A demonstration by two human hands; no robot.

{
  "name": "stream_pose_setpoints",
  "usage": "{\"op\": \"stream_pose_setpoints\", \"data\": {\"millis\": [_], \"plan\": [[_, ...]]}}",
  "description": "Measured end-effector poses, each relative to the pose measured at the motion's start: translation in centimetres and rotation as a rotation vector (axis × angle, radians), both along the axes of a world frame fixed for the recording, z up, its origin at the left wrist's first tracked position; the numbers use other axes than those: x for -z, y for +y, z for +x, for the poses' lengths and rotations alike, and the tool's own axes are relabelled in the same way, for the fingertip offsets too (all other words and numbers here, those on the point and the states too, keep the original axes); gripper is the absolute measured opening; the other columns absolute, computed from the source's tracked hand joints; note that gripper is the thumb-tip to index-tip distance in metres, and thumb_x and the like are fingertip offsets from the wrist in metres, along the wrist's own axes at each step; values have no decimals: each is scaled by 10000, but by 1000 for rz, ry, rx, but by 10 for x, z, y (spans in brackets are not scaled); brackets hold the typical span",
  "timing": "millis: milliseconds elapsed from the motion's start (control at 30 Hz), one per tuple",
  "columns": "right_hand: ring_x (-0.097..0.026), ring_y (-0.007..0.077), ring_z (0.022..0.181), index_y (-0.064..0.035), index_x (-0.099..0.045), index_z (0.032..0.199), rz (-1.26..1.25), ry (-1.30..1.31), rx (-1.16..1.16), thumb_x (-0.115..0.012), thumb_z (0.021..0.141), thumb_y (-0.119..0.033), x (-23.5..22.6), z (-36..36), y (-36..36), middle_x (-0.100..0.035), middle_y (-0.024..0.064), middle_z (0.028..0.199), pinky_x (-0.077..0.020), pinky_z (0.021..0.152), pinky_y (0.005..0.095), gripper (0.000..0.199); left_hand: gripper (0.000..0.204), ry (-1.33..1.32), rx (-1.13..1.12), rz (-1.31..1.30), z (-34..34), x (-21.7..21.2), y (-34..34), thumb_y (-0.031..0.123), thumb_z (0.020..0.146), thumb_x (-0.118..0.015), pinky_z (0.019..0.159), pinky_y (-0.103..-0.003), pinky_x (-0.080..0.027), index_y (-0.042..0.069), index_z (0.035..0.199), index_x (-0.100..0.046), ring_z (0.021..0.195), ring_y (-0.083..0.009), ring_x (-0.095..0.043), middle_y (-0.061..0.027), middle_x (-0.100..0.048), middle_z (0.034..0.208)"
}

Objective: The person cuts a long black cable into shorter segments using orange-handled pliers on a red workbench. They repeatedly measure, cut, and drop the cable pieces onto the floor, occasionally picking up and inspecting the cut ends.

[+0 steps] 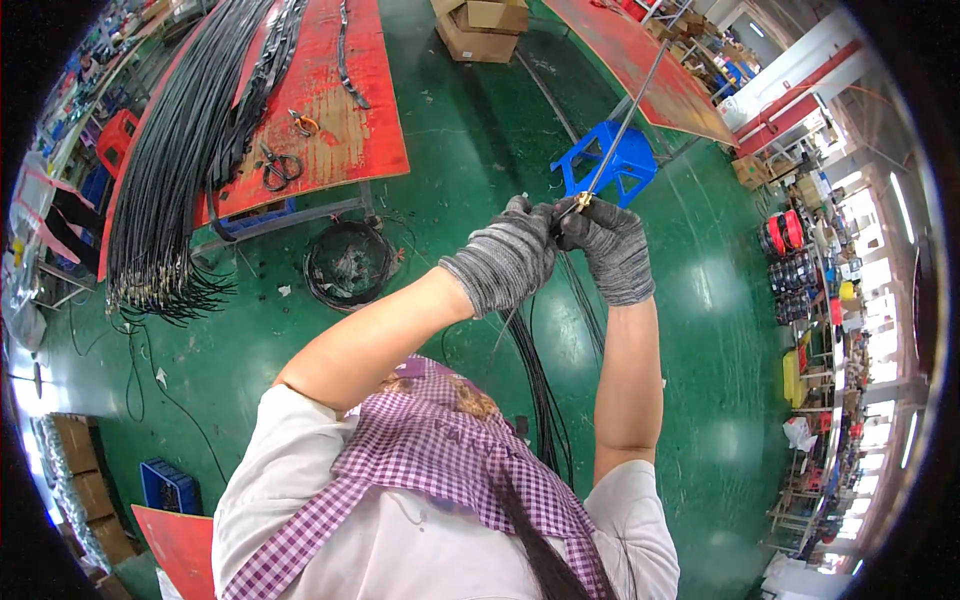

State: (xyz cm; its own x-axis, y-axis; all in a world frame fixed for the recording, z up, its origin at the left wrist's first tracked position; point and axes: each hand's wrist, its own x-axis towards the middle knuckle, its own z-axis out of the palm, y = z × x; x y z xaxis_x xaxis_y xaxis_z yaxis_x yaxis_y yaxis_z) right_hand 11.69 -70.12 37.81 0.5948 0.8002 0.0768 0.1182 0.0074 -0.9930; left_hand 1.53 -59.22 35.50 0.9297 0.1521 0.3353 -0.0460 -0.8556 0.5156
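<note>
Both my hands wear grey knitted gloves and meet in front of me at the upper middle of the head view. My left hand [508, 258] is closed, its fingers pinching a thin dark cable close to the other hand. My right hand [612, 250] is closed at a small brass-coloured fitting [583, 201] on this cable. From the fitting a long thin dark cable [626, 125] stretches up and away toward the red table on the right. A bundle of black cables [540, 390] hangs below my hands, between my forearms. The fingertips partly hide the fitting.
A red table [365, 130] at the left carries many long black cables [190, 150], black scissors [280, 168] and orange-handled pliers [303, 123]. A blue stool [630, 160] stands beyond my hands. A black cable coil [348, 262] lies on the green floor; cardboard boxes [480, 38] sit at the back.
</note>
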Motion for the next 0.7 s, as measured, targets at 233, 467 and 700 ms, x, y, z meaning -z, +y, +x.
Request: {"op": "stream_pose_setpoints", "data": {"millis": [233,467,700], "plan": [[-548,108,645,-24,-600,838,-113,-419,-87,-605,696,-119,1,-6,5,-578,60,715,-447,591,241,170,224,367,204,582,0,-8,4,120,690,-417,631,-353,-397,-26,825,-519,702,-291,-488,-174,-541,749],[-532,107,646,-26,-597,805,-25,-258,-179,-603,714,-173,-5,-12,0,-566,39,692,-436,604,233,173,252,47,476,-587,-29,7,28,192,801,-424,667,-271,-416,-28,883,-515,735,-236,-527,-126,-555,781],[-497,81,675,-46,-577,789,196,56,-194,-638,687,-241,9,-6,8,-559,2,732,-401,603,209,228,295,124,340,-1453,-32,3,-1,265,863,-367,480,-211,-386,48,1048,-442,509,-85,-431,3,-437,644]]}}
